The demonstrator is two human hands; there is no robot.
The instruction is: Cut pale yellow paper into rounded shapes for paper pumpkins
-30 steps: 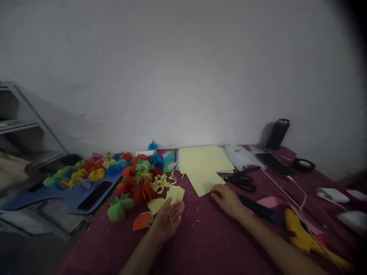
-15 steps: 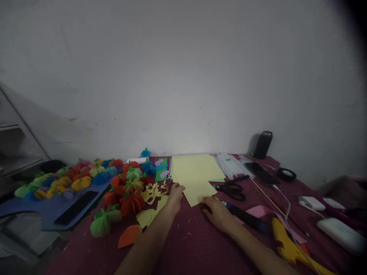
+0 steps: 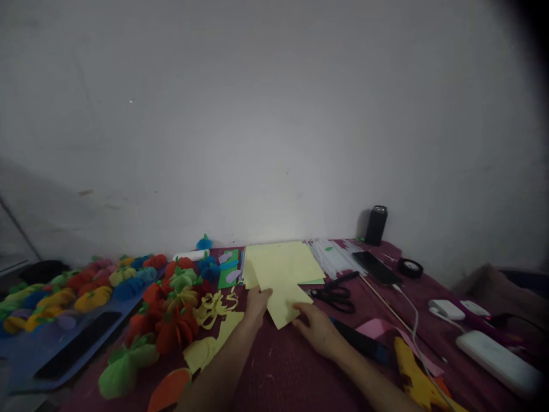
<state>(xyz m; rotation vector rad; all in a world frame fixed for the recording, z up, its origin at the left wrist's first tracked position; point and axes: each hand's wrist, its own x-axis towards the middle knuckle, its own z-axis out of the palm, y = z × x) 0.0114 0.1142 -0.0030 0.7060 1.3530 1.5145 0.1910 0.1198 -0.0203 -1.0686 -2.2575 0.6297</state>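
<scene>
1. Surface (image 3: 272, 375): a wide sweep of either arm could knock things about, since it is crowded on both sides; one, beneath both hands.
2. Stack (image 3: 285, 257) of yellow paper: it could be dragged askew, as the sheet overlaps its near edge; one, ahead of both hands.
3. Sheet (image 3: 283, 300): uneven pulling could crease it; one, between the hands; the right hand (image 3: 319, 329) pinches its near right edge; the left hand (image 3: 258, 303) has curled fingers at its left edge, though whether they grip I cannot tell.
4. Yellow tool (image 3: 412, 372): the cord (image 3: 415, 320) across it could snag if either is tugged; one of each, right of the right hand.
5. Phones: one phone (image 3: 377, 268) beyond the right hand, another (image 3: 79, 345) well left of the left hand; two.
6. Scissors (image 3: 332, 292): reaching forward could bump them; one pair, just beyond the right hand.
</scene>
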